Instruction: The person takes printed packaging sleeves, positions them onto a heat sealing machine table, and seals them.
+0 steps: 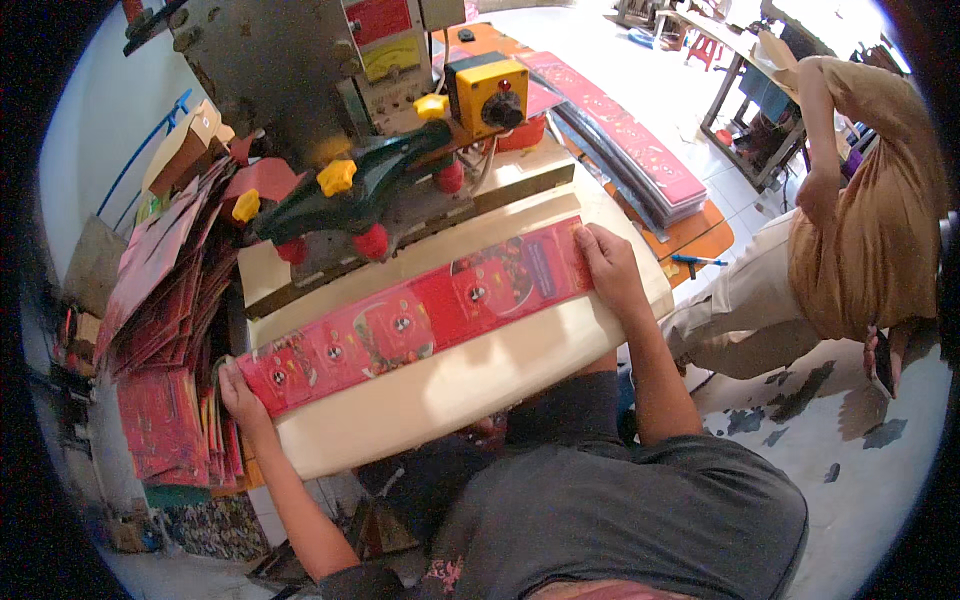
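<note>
A long red printed plastic sheet point(440, 312) lies slantwise across a cream work table point(460, 385), its right end farther from me than its left. My left hand point(243, 397) grips the sheet's near left end, the thumb on top. At the far right end my right hand point(610, 262) pinches its edge, fingers partly hidden beneath. Just beyond the sheet stands a machine with a long metal bar point(420, 235), a dark green bracket point(365, 190), yellow star knobs point(337, 177) and red fittings. The sheet lies in front of the bar, apart from it.
Stacked red printed sheets or pouches point(165, 290) lean at the left of the table. More red sheets lie in a pile point(630, 140) on an orange table point(705, 235) at the right. A yellow control box point(487, 95) sits on the machine. Another person point(860, 220) stands at the right.
</note>
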### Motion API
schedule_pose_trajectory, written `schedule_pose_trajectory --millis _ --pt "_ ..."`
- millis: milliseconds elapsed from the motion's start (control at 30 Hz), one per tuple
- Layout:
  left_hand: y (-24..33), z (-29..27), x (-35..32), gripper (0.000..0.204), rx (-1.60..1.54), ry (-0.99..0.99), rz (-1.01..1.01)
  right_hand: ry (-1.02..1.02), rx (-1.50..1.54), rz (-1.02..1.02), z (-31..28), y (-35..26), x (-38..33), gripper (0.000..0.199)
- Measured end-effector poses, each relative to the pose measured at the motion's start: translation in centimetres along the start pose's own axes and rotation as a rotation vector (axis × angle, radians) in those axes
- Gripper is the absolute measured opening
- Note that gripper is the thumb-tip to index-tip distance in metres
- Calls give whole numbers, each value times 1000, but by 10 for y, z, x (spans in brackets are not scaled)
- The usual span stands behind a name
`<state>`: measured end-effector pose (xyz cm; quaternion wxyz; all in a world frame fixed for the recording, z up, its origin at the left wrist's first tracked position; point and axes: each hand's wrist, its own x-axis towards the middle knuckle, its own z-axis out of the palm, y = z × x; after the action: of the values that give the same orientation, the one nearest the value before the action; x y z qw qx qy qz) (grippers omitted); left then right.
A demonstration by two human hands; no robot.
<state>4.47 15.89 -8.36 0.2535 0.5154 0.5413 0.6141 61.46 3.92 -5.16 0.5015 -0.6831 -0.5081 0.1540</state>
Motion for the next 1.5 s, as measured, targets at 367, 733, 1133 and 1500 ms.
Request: schedule_pose_trajectory --millis 367,733,1133,1500 --pt "27 12 -6 37 215 -114 91 22 180 -4 -5 0 1 40" --pt "24 9 -6 33 153 -115 74 -13 185 35 0 -8 0 37" --pt "42 16 -13 35 161 -67 72 -40 443 19 -3 -8 -4 29" --pt "40 14 -13 31 105 -107 60 -65 559 14 -9 3 -1 29"
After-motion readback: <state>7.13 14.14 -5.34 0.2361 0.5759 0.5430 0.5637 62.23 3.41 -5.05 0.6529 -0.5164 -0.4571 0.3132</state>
